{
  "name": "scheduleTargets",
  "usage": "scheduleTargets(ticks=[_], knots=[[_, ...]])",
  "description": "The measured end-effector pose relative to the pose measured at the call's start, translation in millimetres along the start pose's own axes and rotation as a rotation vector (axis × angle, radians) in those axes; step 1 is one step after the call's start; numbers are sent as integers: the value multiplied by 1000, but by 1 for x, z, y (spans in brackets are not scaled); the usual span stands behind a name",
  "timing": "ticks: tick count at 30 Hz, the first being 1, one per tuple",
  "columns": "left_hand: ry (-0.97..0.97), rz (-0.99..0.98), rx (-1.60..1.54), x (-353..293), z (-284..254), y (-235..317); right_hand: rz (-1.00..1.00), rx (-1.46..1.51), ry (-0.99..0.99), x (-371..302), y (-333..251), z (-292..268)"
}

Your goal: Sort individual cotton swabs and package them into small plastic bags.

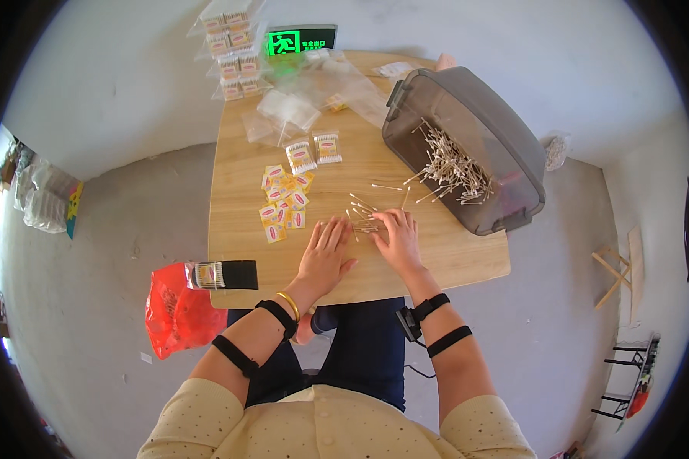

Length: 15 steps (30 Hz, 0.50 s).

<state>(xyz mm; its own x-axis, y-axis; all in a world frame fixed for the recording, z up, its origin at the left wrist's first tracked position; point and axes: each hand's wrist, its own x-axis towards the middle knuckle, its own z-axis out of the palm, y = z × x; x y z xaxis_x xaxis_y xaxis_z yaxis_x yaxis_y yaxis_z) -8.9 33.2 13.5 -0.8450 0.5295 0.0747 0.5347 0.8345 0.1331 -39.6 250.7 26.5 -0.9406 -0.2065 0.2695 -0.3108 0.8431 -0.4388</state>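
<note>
A small group of loose cotton swabs (362,206) lies on the wooden table (452,264) between my two hands. My left hand (325,256) is laid flat at their left side, fingers stretched out and fingertips near the swab ends. On the right, my right hand (399,240) reaches over the swabs with fingers bent and the thumb apart from them; nothing is clearly gripped. Beyond it a grey translucent bin (505,138) lies tipped toward me, a heap of swabs (453,164) spilling from its mouth. Small yellow-and-white cards (274,232) are scattered left of my left hand.
Two filled swab packs (300,157) lie behind the cards, with clear plastic bags (289,109) further back. Stacked bagged packs (233,57) rise at the far left beside a green exit sign (302,40). A black holder with a pack (240,275) and a red bag (177,314) sit at the left edge.
</note>
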Motion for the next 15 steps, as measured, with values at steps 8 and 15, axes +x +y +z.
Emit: scheduleTargets(ticks=[8,15], knots=[[88,24,-151,-6,-5,0,63,-21,17,19,-22,16],[108,42,-157,-19,-3,3,109,-28,-83,28,-30,34]])
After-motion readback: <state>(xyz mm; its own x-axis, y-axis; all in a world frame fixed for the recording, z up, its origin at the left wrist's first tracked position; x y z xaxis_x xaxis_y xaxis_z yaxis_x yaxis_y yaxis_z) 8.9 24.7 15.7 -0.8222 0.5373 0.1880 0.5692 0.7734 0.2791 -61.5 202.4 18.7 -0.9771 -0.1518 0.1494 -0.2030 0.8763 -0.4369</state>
